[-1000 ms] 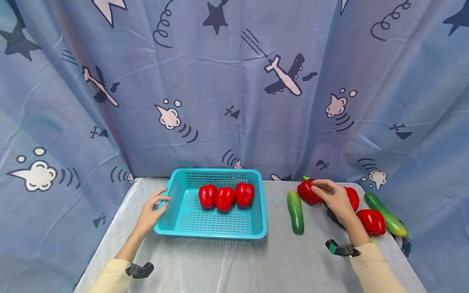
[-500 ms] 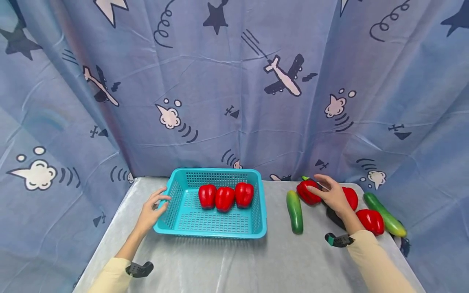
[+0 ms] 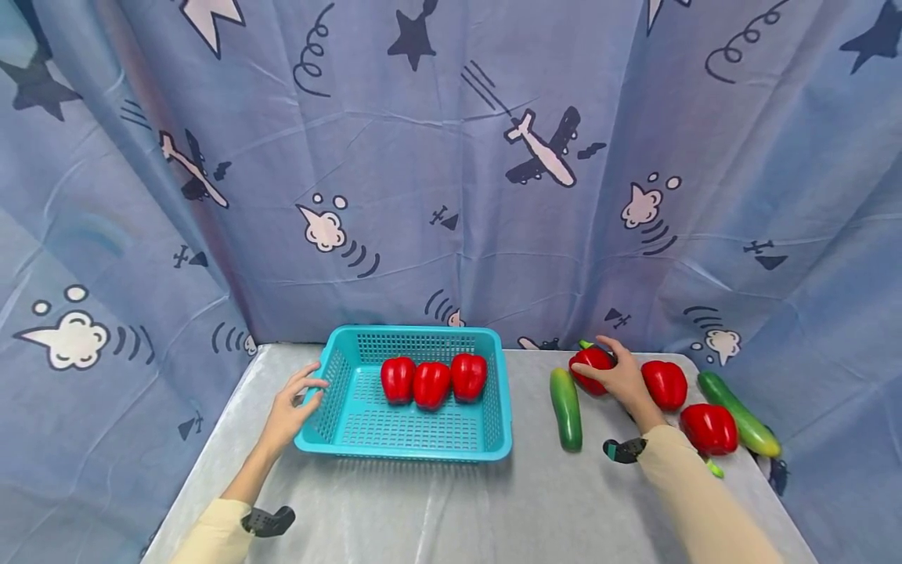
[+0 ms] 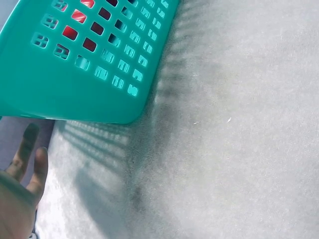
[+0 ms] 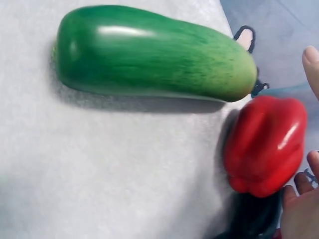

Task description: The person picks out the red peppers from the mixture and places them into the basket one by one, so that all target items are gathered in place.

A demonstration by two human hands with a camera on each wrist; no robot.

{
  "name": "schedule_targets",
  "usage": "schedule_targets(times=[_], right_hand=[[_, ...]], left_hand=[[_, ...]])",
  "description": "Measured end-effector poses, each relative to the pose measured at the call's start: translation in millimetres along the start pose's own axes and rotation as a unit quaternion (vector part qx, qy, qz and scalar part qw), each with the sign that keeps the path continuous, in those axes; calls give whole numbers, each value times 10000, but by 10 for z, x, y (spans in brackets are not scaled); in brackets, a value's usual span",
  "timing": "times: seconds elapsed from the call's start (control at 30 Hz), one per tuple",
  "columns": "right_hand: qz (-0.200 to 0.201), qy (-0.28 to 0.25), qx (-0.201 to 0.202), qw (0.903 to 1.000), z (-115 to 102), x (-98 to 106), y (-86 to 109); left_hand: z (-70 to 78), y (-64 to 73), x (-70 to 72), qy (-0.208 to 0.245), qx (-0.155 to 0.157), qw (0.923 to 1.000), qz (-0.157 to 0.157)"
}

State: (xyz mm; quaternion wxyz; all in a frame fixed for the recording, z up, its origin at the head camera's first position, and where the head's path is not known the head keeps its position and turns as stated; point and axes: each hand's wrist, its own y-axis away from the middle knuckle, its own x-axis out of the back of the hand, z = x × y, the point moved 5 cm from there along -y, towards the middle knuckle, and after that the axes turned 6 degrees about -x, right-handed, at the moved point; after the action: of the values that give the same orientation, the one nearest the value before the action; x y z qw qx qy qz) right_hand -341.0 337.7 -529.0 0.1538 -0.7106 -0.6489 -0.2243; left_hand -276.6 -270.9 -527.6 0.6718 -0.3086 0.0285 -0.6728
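Observation:
My left hand (image 3: 287, 407) is at the left side of a turquoise plastic basket (image 3: 405, 453), fingers spread and slightly bent by the rim. In the left wrist view its fingers (image 4: 39, 172) show below the basket's corner (image 4: 75, 94), holding nothing. Three red bell peppers (image 3: 431, 384) lie in the basket. On the right, my right hand (image 3: 623, 380) reaches over another red bell pepper (image 3: 590, 370), thumb and fingers spread either side of it. The right wrist view shows this bell pepper (image 5: 266, 144) on the cloth, with the thumb (image 5: 312, 67) apart from it.
A green cucumber (image 3: 567, 409) lies left of the right hand. Two more red bell peppers (image 3: 665, 384) and a second cucumber (image 3: 740, 413) lie farther right. A dark, glossy vegetable (image 5: 256, 214) is partly hidden beside the hand. A patterned blue curtain (image 3: 451, 196) hangs behind the table.
My right hand has moved left and opened wider around the back red bell pepper, uncovering the bell peppers to its right. My left hand has stayed by the basket.

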Motion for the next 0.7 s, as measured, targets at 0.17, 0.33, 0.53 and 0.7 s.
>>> schedule_targets(times=[0.17, 0.33, 0.53, 0.7], right_hand=[[382, 138, -60, 9992, 33, -63, -48], [511, 305, -149, 9981, 47, -94, -63], [466, 569, -190, 9971, 81, -101, -87], [504, 692, -245, 9960, 129, -115, -84]], left_hand=[[6, 7, 5, 60, 11, 10000, 56], [267, -12, 7, 168, -17, 9998, 68], [350, -22, 9, 117, 10, 9999, -2], [74, 2, 7, 125, 46, 9999, 31]])
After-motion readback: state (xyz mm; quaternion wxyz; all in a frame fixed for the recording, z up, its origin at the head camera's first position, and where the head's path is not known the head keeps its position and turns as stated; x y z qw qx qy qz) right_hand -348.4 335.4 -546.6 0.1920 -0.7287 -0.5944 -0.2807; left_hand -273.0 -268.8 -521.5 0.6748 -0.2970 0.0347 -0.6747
